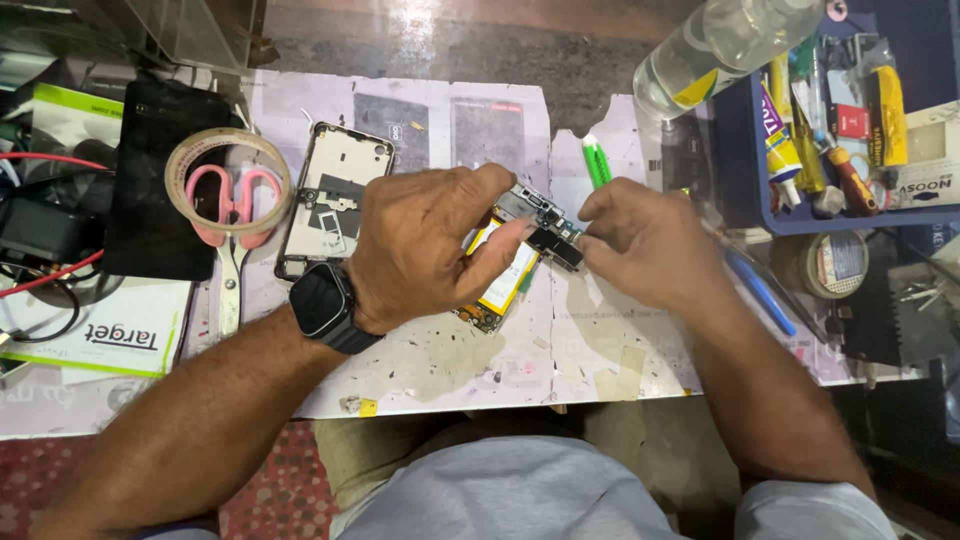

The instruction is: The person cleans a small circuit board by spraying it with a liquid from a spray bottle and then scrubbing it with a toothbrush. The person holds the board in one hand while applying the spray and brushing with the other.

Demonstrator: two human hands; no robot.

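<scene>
Pinning the opened phone (505, 275) tilted at mid-worktop (440, 360), left hand (420, 250) clamps its edge so the board faces up. Right hand (645, 240) pinches narrow at the top edge; tool or part hidden. Spare frame (335, 195) parked left. Phone's lower half is covered.

Pretty bright overall, daylight-ish, coming from the top of frame. There's a white blown-out glare patch on the floor (415, 25) past the bench edge. Shadows are soft, just a faint one under the left hand (425, 245) on the worktop (600, 350). The middle is sharp enough. The clear plastic bottle (715, 45) up top is soft w/ highlights. Bottom corners go dim, and there's a bit of wide-angle stretch at the edges.
</scene>
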